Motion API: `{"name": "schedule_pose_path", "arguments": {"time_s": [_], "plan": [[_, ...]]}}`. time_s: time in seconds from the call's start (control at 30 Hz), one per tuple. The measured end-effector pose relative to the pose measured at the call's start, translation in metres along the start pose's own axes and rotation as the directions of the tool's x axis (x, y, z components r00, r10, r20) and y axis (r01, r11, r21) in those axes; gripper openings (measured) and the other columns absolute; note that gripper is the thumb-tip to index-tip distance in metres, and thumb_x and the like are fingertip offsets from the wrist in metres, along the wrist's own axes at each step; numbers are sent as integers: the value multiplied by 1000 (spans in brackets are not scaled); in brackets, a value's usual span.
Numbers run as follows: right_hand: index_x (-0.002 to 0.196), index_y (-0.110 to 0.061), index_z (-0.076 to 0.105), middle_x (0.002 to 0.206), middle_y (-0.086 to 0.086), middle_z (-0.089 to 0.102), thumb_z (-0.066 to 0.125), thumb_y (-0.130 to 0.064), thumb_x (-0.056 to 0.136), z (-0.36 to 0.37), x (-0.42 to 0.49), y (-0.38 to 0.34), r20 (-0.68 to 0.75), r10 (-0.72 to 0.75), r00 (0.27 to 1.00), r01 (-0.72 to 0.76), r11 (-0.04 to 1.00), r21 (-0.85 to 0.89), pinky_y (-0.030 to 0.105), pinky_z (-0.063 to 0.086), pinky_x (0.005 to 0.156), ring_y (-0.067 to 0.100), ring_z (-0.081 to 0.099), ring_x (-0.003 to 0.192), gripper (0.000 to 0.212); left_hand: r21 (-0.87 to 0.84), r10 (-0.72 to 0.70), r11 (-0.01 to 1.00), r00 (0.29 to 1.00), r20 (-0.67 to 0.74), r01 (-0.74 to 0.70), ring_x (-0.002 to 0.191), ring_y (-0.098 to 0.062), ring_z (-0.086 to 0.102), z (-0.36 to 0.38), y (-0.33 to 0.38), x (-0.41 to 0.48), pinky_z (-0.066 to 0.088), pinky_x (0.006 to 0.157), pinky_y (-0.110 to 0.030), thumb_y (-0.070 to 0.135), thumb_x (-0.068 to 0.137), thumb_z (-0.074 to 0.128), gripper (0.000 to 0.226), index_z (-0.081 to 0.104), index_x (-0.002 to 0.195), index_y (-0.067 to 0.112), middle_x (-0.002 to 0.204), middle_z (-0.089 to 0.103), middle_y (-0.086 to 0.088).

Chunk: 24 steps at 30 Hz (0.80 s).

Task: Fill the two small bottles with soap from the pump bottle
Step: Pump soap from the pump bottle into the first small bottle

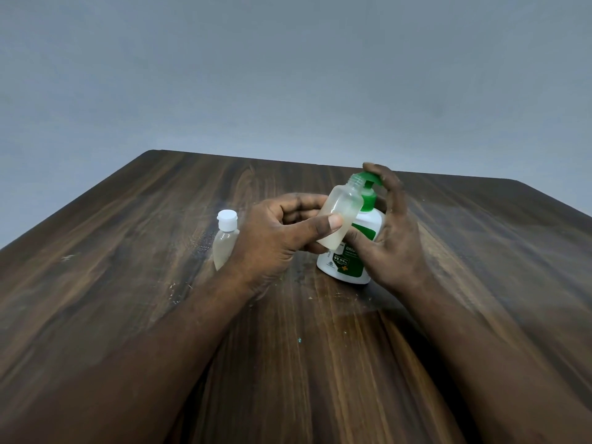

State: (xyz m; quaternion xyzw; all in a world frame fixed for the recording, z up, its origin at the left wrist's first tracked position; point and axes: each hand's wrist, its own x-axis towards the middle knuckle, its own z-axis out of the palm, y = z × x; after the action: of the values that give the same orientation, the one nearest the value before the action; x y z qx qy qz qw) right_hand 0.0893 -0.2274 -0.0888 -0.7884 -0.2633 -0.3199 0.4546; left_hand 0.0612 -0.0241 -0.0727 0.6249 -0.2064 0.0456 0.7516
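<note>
The bare near part of the worktop [288, 363] carries nothing for the task. Further in, the left hand [278, 232] holds the open small bottle [341, 206] clear of the surface. Its fingers [301, 203] are curled round the body, with the thumb pressed on the near side. The bottle is tilted, mouth uppermost and directly at the green nozzle. Pale soap shows in its lower part, and it appears partly filled.

Just behind the left wrist stands the capped small bottle [224, 241], which appears already filled.

The pump bottle [349, 264] stands on the worktop. The right hand [394, 238] grips it, thumb across the label and fingers [384, 174] curved over the pump head [373, 180].

Step in hand: filling the second bottle. Next move: press the head straight down with the mouth kept under the nozzle, repeat until full, then cap.
</note>
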Motion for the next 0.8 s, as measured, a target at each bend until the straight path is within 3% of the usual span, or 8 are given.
{"name": "schedule_pose_path", "arguments": {"time_s": [0.2, 0.3, 0.4, 0.57, 0.8], "plan": [[155, -35, 35, 134, -11, 64, 89, -20, 85, 1, 1, 0, 4, 8, 1000, -8, 1000, 6, 29, 58, 93, 10, 68, 119, 90, -9, 1, 1000, 1000, 4, -1, 93, -23, 79, 0, 0, 1, 63, 71, -30, 29, 79, 80, 47, 73, 121, 8, 102, 82, -9], [151, -27, 40, 128, -24, 64, 88, -16, 85, 2, 4, 0, -1, 1, 1000, -1, 1000, -9, 26, 60, 86, 4, 70, 109, 82, 3, 11, 1000, 1000, 2, -11, 91, -22, 80, 0, 1, 1, 63, 69, -29, 27, 78, 80, 44, 74, 118, 9, 100, 82, -8], [147, -25, 42, 126, -37, 58, 86, -22, 83, 0, 3, 2, -4, -25, 1000, 25, 999, -33, 34, 60, 90, 5, 69, 110, 77, 2, 2, 1000, 1000, 13, -2, 90, -21, 79, 1, 0, -2, 63, 69, -28, 27, 77, 80, 42, 74, 115, 12, 100, 82, -8], [156, -33, 35, 132, -9, 65, 88, -22, 84, 0, 1, 2, 0, 7, 1000, -7, 999, -32, 44, 61, 93, 12, 69, 117, 90, -14, 1, 1000, 1000, 7, -1, 94, -24, 80, 2, 1, 0, 63, 70, -29, 28, 78, 80, 46, 73, 121, 11, 103, 82, -8], [150, -35, 39, 132, -9, 66, 89, -30, 84, 0, 1, 0, -20, 27, 999, -27, 1000, -3, 45, 61, 93, 12, 69, 119, 82, -9, 6, 1000, 1000, 3, -6, 91, -22, 80, 2, 2, -1, 63, 69, -29, 26, 78, 80, 42, 74, 117, 12, 101, 82, -8]]}}
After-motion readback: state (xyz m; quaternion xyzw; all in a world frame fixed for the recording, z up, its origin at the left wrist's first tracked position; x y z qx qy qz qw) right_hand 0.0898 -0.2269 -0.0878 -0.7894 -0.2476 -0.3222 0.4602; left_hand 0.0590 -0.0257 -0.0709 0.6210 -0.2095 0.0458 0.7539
